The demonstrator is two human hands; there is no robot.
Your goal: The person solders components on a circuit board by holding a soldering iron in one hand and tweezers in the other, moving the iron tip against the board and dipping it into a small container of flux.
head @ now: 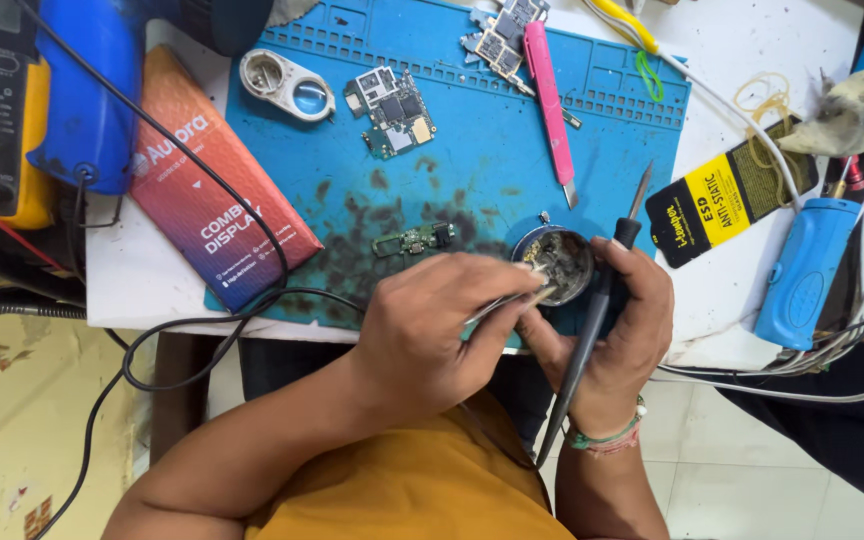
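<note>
Over the round tin (559, 264) on the blue mat (472, 190), the left hand (432, 335) fingers pinch tweezers (507, 300) dipping into it, the right hand (617, 335) fingers gripping the soldering iron (592, 320), so steady placement seems called for.

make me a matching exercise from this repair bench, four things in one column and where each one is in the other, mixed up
Things:
1. soldering iron
2. tweezers
3. pink tool
4. orange box

Places:
A. lying on the left edge of the blue mat, partly off it
B. held in the right hand
C. lying near the top of the blue mat, tip pointing down
D. held in the left hand, tips at the small round tin

Pairs: 1-B, 2-D, 3-C, 4-A
</note>
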